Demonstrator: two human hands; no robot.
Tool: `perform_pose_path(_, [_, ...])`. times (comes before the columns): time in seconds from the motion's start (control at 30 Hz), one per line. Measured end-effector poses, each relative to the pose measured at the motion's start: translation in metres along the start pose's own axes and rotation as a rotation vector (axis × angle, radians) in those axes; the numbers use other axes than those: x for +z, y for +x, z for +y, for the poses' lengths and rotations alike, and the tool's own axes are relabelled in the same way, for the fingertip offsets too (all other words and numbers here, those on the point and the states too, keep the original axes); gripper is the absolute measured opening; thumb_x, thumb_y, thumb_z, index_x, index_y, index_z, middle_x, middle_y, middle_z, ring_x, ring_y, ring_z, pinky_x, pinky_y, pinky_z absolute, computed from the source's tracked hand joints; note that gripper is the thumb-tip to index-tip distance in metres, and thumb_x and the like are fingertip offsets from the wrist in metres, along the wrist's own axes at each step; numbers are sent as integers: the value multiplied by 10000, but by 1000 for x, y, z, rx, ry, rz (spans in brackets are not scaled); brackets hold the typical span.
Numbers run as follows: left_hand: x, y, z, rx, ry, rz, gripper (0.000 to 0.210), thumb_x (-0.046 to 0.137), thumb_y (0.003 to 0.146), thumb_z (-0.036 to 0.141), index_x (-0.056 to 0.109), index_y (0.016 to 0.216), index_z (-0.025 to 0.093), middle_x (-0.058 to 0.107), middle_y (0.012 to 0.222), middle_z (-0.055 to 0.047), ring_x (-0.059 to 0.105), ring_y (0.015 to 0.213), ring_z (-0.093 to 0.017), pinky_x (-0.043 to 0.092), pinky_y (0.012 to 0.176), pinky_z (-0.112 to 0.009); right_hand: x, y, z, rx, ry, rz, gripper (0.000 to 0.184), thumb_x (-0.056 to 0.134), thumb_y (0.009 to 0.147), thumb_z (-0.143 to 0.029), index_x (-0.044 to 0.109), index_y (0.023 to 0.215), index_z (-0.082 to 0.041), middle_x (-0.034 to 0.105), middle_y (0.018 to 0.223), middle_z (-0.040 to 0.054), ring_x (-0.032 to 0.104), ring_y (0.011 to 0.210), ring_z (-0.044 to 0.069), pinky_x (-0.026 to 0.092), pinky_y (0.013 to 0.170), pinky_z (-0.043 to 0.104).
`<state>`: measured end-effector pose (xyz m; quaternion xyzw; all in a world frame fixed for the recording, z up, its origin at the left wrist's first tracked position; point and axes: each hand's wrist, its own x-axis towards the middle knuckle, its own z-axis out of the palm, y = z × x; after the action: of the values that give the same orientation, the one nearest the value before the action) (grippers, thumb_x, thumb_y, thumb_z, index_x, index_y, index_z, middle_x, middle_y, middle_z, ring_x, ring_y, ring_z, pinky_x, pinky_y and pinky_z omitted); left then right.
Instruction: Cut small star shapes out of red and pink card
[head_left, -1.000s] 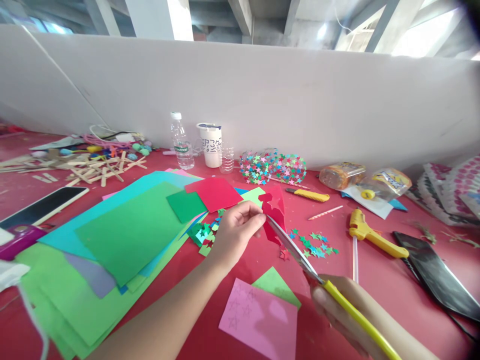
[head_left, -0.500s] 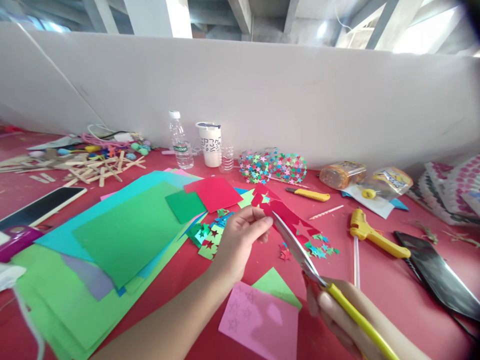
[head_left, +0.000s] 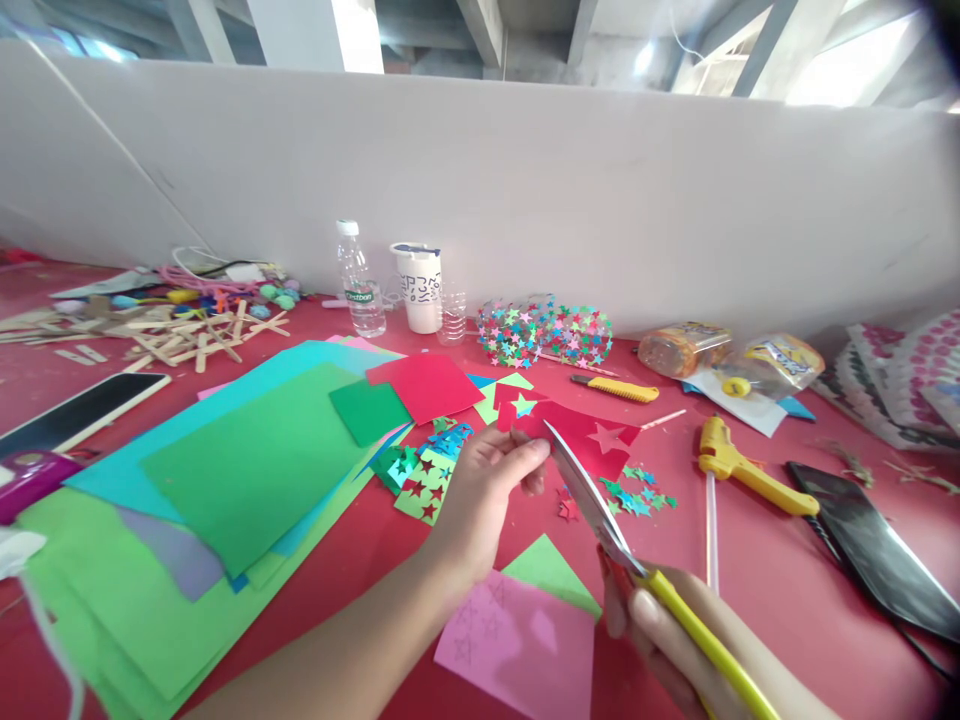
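Pinching red paper (head_left: 577, 430), left grip (head_left: 486, 480) is narrow — right grip (head_left: 660, 635) wraps scissors (head_left: 598, 514).

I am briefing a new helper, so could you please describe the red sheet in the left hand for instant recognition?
On the red table, find the left hand near the middle. It pinches the red sheet beside the scissors. Unlike the plain red piece lying farther left, this sheet has star-shaped holes.
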<state>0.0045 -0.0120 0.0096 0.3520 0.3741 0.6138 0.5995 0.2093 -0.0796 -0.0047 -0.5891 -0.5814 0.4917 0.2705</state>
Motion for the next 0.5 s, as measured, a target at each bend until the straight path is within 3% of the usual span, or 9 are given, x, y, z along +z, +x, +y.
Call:
perform_pose_path(0.17, [0,1,1,6,11,-25,183,745,765,274,639,640,194,595,571,36,515,567,-91,401,627,-249,-5,4,-4,1,-77,-33,677,542,798,-833,742,893,-194,714,763,68,651,705,253,557,669,323])
perform_pose_path(0.37, [-2,3,1,-7,18,-23,179,747,763,277,650,640,193,599,567,36,519,564,-90,401,633,-251,-4,11,-16,-24,-50,-138,709,458,757,-911,584,631,-224,487,549,-26,464,498,154,450,529,274])
perform_pose_path(0.5, [-3,3,1,-3,15,-27,186,756,759,278,650,631,196,601,560,40,524,561,-89,400,633,-251,-5,13,-21,-28,-8,-166,697,487,710,-928,528,611,-239,393,530,-53,388,473,138,412,512,271])
